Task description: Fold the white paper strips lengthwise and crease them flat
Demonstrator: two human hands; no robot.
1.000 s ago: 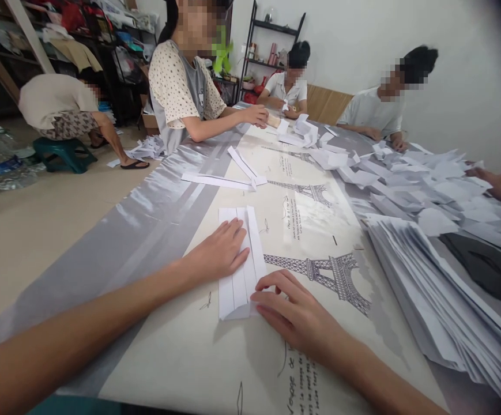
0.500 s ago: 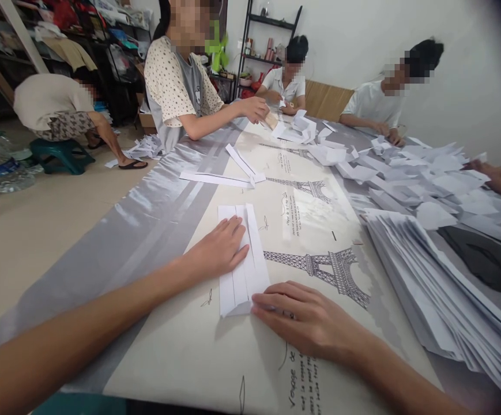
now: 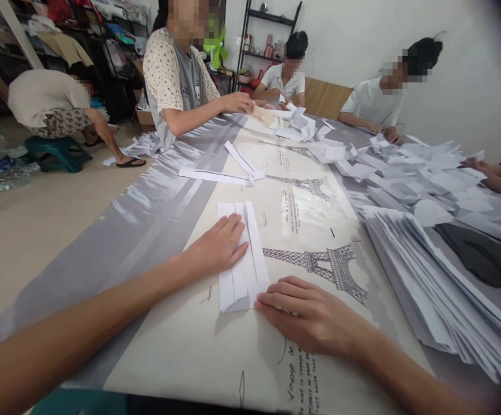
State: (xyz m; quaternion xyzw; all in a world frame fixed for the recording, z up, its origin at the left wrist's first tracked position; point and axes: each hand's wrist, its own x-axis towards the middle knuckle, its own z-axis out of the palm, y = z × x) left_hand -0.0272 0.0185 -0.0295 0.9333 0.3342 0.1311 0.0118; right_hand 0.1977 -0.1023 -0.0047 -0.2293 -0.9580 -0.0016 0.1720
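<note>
In front of me a folded white paper sheet (image 3: 254, 268) lies on the printed tablecloth, with lengthwise creases and a small turned-up flap at its near end. My left hand (image 3: 219, 242) rests flat across the sheet's left and upper part, fingers stretched out, pressing on it. At the near right corner my right hand (image 3: 306, 311) has its fingertips together on the paper's edge; its thumb is mostly hidden. Just beyond the sheet lie two narrow paper strips (image 3: 207, 174), meeting at one end.
A stack of folded paper (image 3: 423, 288) stands to the right beside a black object (image 3: 479, 253). Behind it spreads a heap of loose folded papers (image 3: 410, 167). Several co-workers sit round the table; another person (image 3: 51, 104) crouches on a green stool (image 3: 55, 153) at left.
My right hand has shifted slightly right along the paper's near edge, and the near flap shows more clearly. My left hand stays in place. The co-worker at left has drawn a hand back leftward.
</note>
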